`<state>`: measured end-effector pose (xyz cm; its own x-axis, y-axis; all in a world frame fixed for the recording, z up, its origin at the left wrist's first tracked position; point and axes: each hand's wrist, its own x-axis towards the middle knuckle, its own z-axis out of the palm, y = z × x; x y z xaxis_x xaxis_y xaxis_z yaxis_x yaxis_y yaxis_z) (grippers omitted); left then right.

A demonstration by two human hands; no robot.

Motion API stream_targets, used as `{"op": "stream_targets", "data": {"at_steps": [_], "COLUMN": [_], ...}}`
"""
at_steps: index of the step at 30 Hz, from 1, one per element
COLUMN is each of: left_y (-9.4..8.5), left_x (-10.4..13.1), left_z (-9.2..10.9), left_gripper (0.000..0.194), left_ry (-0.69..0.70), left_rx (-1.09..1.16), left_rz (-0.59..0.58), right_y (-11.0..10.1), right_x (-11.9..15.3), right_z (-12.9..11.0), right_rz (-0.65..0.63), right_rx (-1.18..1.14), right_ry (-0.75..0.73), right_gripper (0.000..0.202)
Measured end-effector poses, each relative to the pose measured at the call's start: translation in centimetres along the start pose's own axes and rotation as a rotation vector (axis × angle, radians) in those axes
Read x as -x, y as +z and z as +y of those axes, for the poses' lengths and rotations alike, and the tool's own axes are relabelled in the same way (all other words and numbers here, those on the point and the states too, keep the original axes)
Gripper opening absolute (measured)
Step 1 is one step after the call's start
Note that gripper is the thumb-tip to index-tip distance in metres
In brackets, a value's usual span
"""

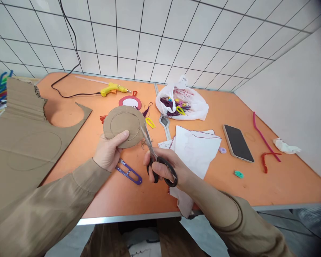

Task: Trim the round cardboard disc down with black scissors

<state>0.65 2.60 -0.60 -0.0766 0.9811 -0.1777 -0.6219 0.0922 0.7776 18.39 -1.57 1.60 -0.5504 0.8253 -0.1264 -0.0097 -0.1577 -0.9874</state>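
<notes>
Cardboard (18, 142) with a rounded cut-out lies at our left. Far back, right of it, we see a yellow glue gun (113, 89). Our left hand (108, 151) holds a disc (120, 123) by its near edge, thumb on top, over the left half of the table (219, 182). Our right hand (175, 160) grips scissors (151, 149) by the handles, blades parted at the disc's right edge. Farther right we have a bag (200, 107), far; a cloth (196, 150), nearer; then a phone (238, 142).

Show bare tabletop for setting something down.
Bare tabletop: in front of the teal piece and red pipe cleaner; behind the phone, right of the plastic bag. Crowded: around the cardboard disc, near scissors, yellow clip and red-rimmed disc.
</notes>
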Motion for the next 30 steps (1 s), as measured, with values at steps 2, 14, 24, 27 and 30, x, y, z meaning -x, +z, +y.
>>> {"op": "stream_targets", "data": {"at_steps": [2, 14, 24, 27, 30], "left_y": [-0.02, 0.03, 0.04, 0.01, -0.08], "left_x": [0.0, 0.12, 0.27, 0.34, 0.34], "left_z": [0.02, 0.02, 0.11, 0.1, 0.05], "left_gripper": [0.036, 0.038, 0.041, 0.038, 0.037], "left_ry": [0.001, 0.008, 0.008, 0.009, 0.0], "left_rx": [0.001, -0.012, -0.053, -0.058, -0.052], "left_rz": [0.006, -0.03, -0.047, -0.047, -0.06], "right_y": [-0.06, -0.1, -0.01, -0.01, 0.01], "right_x": [0.01, 0.04, -0.12, -0.12, -0.13], "right_z": [0.04, -0.1, -0.25, -0.22, -0.12], "right_rz": [0.002, 0.006, 0.02, 0.019, 0.016], "right_rx": [0.0, 0.031, 0.043, 0.036, 0.038], "right_ry": [-0.002, -0.018, -0.018, -0.013, -0.011], "right_gripper": [0.045, 0.046, 0.046, 0.044, 0.042]}}
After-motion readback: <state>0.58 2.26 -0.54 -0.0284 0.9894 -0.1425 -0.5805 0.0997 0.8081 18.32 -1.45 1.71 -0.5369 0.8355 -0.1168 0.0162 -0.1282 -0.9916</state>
